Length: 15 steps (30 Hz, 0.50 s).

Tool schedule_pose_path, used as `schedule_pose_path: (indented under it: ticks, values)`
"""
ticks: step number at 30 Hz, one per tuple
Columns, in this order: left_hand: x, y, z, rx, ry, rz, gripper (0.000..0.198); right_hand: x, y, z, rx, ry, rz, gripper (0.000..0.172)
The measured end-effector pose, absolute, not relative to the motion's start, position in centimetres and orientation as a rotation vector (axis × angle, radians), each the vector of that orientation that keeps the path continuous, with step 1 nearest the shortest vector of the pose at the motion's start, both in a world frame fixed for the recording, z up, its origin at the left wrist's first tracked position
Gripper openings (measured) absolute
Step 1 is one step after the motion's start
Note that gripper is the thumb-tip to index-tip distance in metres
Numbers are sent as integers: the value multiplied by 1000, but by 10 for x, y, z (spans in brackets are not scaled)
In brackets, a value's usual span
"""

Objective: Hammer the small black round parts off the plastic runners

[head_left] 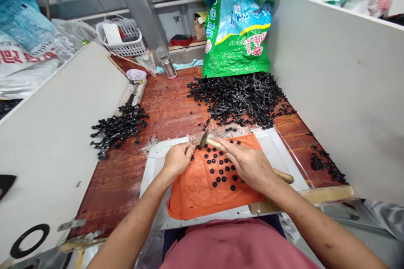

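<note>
Gripping the hammer (217, 144) with the right hand (254, 166), palm down, over the right part of the orange cloth (198, 195); curling the left hand (177, 158) at its far left corner, beside black discs (221, 172), impossible to tell whether closed on one

At lower centre, a cloth (197, 191) is laid on a sheet (284, 155), with discs (221, 171) scattered on it and a hammer (216, 144) held above. Behind, parts (246, 101) are heaped before a bag (233, 61); a bundle (121, 126) is placed at centre left, a flask (168, 66) left of the bag.
</note>
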<state>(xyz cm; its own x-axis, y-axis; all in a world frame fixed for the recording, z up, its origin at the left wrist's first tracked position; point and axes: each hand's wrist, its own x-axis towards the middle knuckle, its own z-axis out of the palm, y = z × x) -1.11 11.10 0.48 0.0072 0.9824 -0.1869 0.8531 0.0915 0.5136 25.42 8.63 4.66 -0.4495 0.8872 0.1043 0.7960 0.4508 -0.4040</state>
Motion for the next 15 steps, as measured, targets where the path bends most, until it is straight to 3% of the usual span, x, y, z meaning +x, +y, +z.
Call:
schedule_pose_path:
  ticks: [15]
  values:
    - [-10, 105, 1, 1823, 1883, 368, 35, 229, 93, 46, -1594, -2730, 169, 58]
